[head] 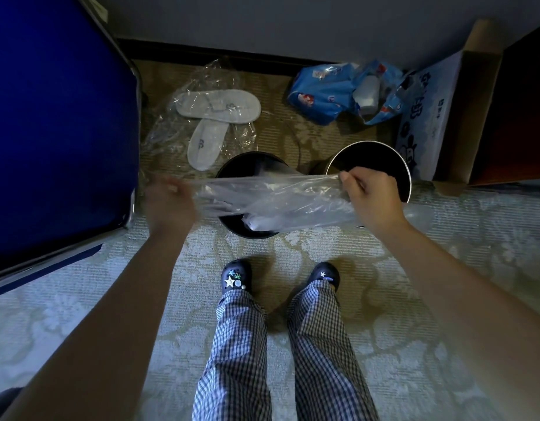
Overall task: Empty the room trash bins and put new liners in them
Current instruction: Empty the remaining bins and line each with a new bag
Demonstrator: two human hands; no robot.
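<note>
Standing over two bins on the carpet floor (80, 329). Pinching the clear liner (271, 199) at its right end with the right hand (372, 196), thumb against curled fingers. Gripping the left end with the left hand (168, 199), judged from the taut film running into it; fingers too blurred to read. Holding the liner stretched left to right, long axis across the body, directly above the black bin (232, 170), with loose folds sagging toward its mouth. Just beside on the right, partly under the right hand: silver-rimmed bin (372, 153); unable to tell whether lined. Judged step: spreading the liner open. Next, probably: straight down into the black bin, centred between both hands, then edge over rim. Near the wall: wrapped slippers (217, 117), blue package (323, 92).
</note>
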